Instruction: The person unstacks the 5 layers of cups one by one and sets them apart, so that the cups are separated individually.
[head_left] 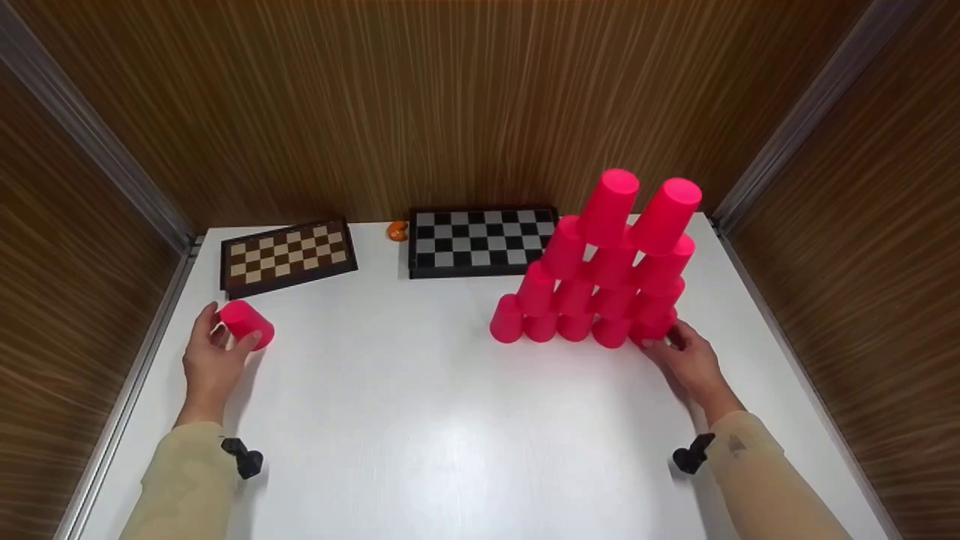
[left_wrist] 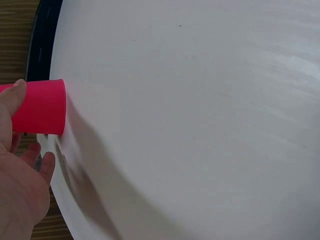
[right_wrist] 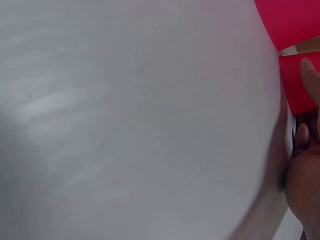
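At the left of the head view my left hand [head_left: 212, 367] holds a single bright pink cup [head_left: 247, 325], tilted, between thumb and fingers. The left wrist view shows the thumb along the side of that pink cup [left_wrist: 42, 107], its rim toward the table. On the right stands a stack of upside-down pink cups [head_left: 576, 298] in four rows, with two cups [head_left: 666, 216] on top. My right hand [head_left: 691, 361] grips the bottom row's right-end cup [right_wrist: 295, 82], thumb on its near side; the fingers behind are partly hidden.
A brown-and-cream checkered board [head_left: 289, 256] lies at the back left. At the back middle is a black-and-grey checkered board [head_left: 484, 241], partly behind the stack, with a small orange object [head_left: 397, 231] beside it. Wood-grain panels [head_left: 450, 105] enclose the white table [head_left: 420, 405].
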